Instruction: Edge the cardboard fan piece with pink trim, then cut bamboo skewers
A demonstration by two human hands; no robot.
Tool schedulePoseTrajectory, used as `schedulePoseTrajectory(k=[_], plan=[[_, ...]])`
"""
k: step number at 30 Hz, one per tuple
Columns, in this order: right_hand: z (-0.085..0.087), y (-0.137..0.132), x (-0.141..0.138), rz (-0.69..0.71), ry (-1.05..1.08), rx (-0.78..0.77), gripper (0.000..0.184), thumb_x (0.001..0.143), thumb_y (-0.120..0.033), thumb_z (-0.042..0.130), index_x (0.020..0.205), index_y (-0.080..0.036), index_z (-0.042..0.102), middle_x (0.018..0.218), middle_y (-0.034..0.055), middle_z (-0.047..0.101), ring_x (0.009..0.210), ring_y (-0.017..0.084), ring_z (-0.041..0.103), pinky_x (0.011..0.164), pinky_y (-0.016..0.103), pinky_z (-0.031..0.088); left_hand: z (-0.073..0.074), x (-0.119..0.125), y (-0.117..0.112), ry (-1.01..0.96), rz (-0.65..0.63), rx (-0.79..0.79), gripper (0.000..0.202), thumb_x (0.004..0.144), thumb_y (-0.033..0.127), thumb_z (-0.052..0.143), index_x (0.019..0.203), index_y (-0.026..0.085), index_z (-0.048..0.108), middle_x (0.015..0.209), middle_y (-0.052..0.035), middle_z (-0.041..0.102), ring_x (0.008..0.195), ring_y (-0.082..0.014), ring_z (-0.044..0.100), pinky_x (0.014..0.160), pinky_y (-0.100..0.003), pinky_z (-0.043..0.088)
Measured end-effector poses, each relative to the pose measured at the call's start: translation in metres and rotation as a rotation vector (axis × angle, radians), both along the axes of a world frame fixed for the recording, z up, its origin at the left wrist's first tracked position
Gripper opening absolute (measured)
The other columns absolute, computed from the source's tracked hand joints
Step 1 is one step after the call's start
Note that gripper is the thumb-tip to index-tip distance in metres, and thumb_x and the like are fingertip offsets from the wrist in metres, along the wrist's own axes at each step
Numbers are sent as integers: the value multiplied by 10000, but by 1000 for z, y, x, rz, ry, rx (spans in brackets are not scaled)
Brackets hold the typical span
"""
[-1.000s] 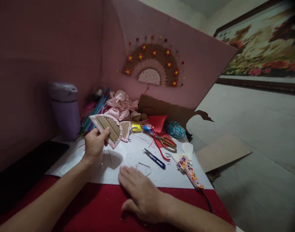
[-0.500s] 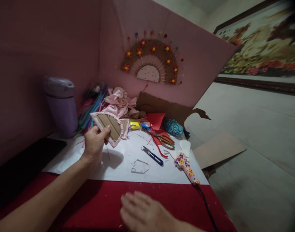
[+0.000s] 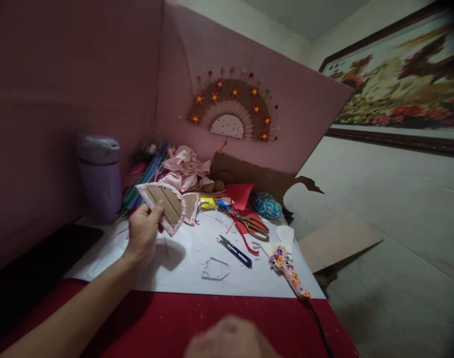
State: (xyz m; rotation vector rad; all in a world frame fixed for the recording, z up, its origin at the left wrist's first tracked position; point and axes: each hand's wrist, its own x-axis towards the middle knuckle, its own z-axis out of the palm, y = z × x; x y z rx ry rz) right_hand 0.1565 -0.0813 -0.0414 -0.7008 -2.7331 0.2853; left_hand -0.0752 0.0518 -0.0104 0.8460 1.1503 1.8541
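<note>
My left hand is closed on a fan-shaped cardboard piece edged with pink dotted fabric, held up above the white paper sheet. A second smaller fabric-edged piece lies just right of it. My right hand shows only as a blurred patch at the bottom edge, over the red cloth; its fingers cannot be made out. A small clear scrap lies on the paper between the two hands.
On the paper lie blue thread snips, scissors, a flower-patterned glue gun, red paper and blue yarn. A purple flask, pink fabric and a decorated cardboard fan on the pink partition stand behind.
My right hand has drawn back from the white paper, across the red cloth, to the bottom edge of view. My left hand keeps hold of the cardboard piece.
</note>
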Motion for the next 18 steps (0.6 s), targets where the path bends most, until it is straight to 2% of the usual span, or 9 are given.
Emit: schedulePoseTrajectory(k=[1,2,4,5,6,10,14,18], plan=[[7,11,5,-35,-2,5,249,924,-302,378,968,-293,622,842,0,677,842,160,621,749,296,492,0,-2,2,-15,30,7,257,635,391,650,668,158,550,497,62,484,362,-62,378,346,-190,276],[15,24,9,-157,-19,18,311,933,-213,314,975,-218,623,850,54,677,842,175,617,763,317,475,0,-4,3,-23,51,7,254,639,395,641,675,162,546,507,61,489,367,-66,386,349,-191,284],[28,51,17,-596,-248,76,286,914,-166,338,913,-173,624,873,89,668,833,183,607,758,309,448,1,-5,4,-20,62,-15,254,630,394,641,673,163,543,507,58,491,374,-73,401,351,-191,289],[33,65,20,-733,-379,104,232,892,-173,384,913,-160,615,906,104,657,858,204,598,757,320,438,1,-5,4,-7,49,-32,257,619,390,649,663,159,545,498,58,489,376,-75,406,352,-191,287],[35,76,20,-781,-415,112,190,863,-164,428,903,-137,611,909,127,646,859,229,593,732,331,435,1,-4,3,9,28,-44,260,605,384,660,649,154,549,488,57,486,375,-75,404,353,-190,283],[29,102,9,-806,-455,138,194,776,-76,480,923,-126,596,956,140,607,870,250,576,686,324,426,-2,2,-1,87,-71,-57,267,569,367,695,592,137,562,460,57,482,375,-60,370,361,-184,255],[14,106,-2,-817,-448,177,257,742,19,433,895,-119,586,917,138,589,846,241,566,690,322,415,-7,5,-1,87,-133,-118,302,540,384,722,616,130,578,459,45,519,388,-74,414,379,-183,271],[7,107,-1,-809,-422,204,276,749,44,409,894,-128,568,911,129,580,832,231,554,672,305,417,-10,6,-1,74,-171,-152,349,515,418,736,633,128,583,458,37,540,398,-95,461,400,-193,316]])
